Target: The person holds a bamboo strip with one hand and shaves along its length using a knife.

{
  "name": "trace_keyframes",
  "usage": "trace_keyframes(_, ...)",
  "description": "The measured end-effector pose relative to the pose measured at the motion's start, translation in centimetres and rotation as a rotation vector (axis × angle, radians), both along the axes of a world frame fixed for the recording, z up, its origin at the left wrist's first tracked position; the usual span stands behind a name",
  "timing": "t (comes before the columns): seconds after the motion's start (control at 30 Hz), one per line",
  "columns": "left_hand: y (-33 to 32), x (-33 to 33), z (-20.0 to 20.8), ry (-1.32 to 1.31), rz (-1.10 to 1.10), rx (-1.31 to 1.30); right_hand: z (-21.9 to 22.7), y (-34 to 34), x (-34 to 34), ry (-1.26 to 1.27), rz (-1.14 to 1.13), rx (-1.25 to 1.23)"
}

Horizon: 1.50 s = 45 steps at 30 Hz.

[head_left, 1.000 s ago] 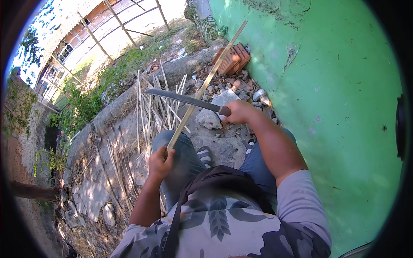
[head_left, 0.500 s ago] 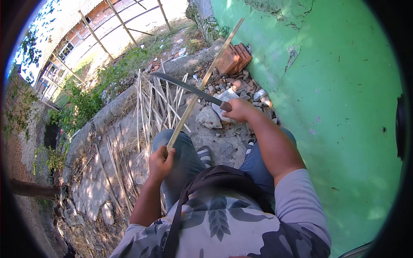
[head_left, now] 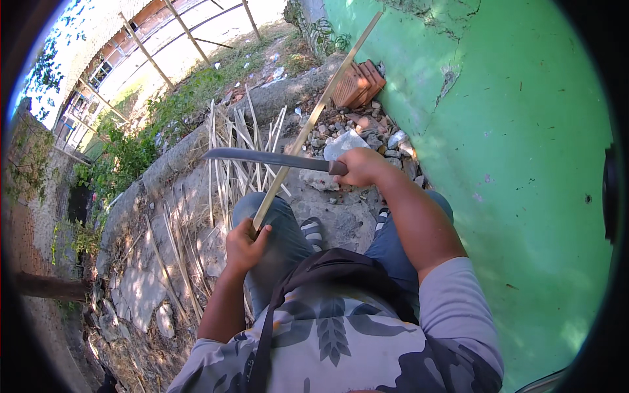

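My left hand (head_left: 247, 247) is closed round the near end of a long, pale bamboo strip (head_left: 313, 118), just over my left knee. From there the strip slants up and away to the right. In my right hand (head_left: 361, 168) is the dark handle of a machete (head_left: 268, 157). Its long blade points left and lies across the strip, covering a short part of it; the pictures do not show exactly how the edge meets the bamboo.
Split strips (head_left: 229, 154) lie in a heap beyond my left knee, and several more (head_left: 178, 252) lie left of it. Rubble (head_left: 380, 134) and stacked orange bricks (head_left: 357, 85) sit by the green wall (head_left: 511, 164). A low stone kerb (head_left: 164, 164) curves along the left.
The machete has slid nearer along the strip, and its blade has swung from slanting to almost level. My left hand has stayed nearly in place; the strip's far end has shifted slightly up.
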<state>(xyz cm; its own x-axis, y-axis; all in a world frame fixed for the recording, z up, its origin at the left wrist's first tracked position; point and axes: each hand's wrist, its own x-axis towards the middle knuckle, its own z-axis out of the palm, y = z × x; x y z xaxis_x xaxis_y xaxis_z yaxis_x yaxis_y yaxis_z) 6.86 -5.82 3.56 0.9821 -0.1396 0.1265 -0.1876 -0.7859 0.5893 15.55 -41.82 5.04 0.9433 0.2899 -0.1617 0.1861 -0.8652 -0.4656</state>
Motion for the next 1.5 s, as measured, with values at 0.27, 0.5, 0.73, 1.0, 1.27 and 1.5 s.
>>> trace_keyframes(0.27, 0.3, 0.4, -0.3, 0.005, -0.002, 0.01, -1.1, -1.8, 0.3, -0.019, -0.143, 0.092)
trace_keyframes(0.5, 0.1, 0.2, 0.0, -0.02, -0.008, 0.054, 0.8, 0.9, -0.7, 0.009, 0.095, -0.125)
trace_keyframes(0.73, 0.0, 0.0, -0.3, -0.011, 0.029, 0.012, 0.4, -1.4, 0.4, 0.045, -0.202, 0.099)
trace_keyframes(1.0, -0.1, 0.1, 0.1, -0.004, 0.041, 0.018, 0.6, -1.4, -0.1, 0.022, -0.136, 0.058)
trace_keyframes(1.27, -0.2, 0.1, 0.2, 0.038, 0.042, 0.08, 0.1, 0.0, 0.0, -0.005, 0.049, -0.113)
trace_keyframes(1.5, 0.0, 0.1, 0.0, 0.0, 0.004, 0.04, -0.7, -1.9, 0.3, -0.06, -0.135, 0.108)
